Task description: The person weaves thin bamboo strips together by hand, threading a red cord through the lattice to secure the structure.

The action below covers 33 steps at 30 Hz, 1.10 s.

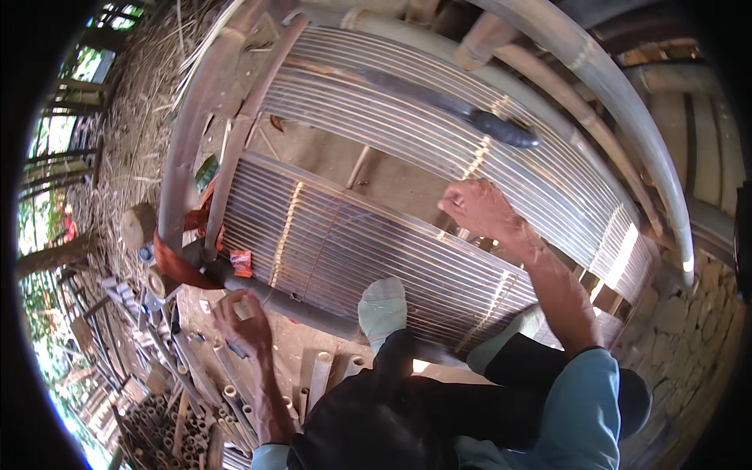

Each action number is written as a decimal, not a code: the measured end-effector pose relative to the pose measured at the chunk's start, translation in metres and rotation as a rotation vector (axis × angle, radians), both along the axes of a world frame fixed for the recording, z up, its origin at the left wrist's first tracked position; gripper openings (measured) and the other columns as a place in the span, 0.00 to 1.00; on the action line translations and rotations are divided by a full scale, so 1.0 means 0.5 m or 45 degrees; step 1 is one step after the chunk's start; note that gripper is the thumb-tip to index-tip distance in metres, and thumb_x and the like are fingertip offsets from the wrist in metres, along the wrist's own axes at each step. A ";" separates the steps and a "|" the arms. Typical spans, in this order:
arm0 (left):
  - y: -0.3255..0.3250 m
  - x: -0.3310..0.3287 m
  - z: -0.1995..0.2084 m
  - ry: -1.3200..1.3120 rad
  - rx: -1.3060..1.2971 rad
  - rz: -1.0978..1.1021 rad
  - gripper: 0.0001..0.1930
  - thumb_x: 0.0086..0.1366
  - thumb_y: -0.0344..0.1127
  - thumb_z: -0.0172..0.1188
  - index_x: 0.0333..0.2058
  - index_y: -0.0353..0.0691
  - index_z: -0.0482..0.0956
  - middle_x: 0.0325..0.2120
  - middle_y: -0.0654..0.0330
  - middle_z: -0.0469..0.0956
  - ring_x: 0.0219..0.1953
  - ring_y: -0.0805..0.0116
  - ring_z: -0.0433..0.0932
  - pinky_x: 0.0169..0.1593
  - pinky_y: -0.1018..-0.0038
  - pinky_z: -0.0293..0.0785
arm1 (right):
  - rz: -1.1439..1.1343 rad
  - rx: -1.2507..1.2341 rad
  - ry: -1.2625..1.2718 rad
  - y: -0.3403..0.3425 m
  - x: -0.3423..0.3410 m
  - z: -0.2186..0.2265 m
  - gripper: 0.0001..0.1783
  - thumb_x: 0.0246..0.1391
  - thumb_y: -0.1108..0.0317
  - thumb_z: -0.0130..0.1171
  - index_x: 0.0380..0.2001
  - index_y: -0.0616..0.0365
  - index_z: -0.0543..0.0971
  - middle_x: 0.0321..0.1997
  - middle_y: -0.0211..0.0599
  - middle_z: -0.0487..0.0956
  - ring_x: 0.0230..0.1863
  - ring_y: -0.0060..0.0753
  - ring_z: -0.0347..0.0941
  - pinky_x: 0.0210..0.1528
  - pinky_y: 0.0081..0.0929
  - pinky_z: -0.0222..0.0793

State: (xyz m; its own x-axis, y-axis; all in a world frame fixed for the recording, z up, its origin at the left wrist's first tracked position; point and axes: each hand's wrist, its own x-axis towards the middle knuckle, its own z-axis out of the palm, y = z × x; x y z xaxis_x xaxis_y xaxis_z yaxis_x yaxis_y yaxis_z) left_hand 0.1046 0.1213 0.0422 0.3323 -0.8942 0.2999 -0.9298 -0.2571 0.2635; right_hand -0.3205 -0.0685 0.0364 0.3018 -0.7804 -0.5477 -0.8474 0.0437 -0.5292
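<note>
My right hand [479, 208] is closed like a fist above the gap between two panels of bamboo slats; whatever its fingers hold, if anything, is hidden. My left hand [243, 319] hangs at the near left, just off the slats' front edge, with its fingers curled in. A pale patch shows among those fingers, too small to name. Close to the left hand, a small red packet [240, 263] lies on the near slat panel [329, 235]. On the far slat panel [352, 106] rests a long dark tool with a rounded black handle [505, 129], like a machete.
Red-orange cloth [178, 262] wraps the bamboo frame's left corner. A thick bamboo pole [627, 102] arches at the right. My sock-covered foot [383, 305] rests on the near slats. Cut bamboo tubes [157, 427] are heaped at the lower left. A stone wall [689, 345] stands right.
</note>
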 end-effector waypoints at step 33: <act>-0.029 -0.638 -0.100 0.403 0.555 -1.525 0.06 0.57 0.22 0.59 0.34 0.34 0.78 0.35 0.55 0.77 0.46 0.53 0.75 0.51 0.57 0.72 | -0.725 -0.236 0.025 0.513 -0.520 -0.061 0.10 0.58 0.56 0.67 0.36 0.45 0.90 0.32 0.39 0.87 0.33 0.46 0.84 0.37 0.40 0.80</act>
State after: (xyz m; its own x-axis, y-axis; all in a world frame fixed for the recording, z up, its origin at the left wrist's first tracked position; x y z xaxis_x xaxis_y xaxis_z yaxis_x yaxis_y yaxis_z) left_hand -0.2146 0.1070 -0.0080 -0.7279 -0.6850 -0.0304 -0.5529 0.5602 0.6167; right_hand -0.5804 0.1882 0.0059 -0.2008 -0.8995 -0.3879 -0.7276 0.4021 -0.5557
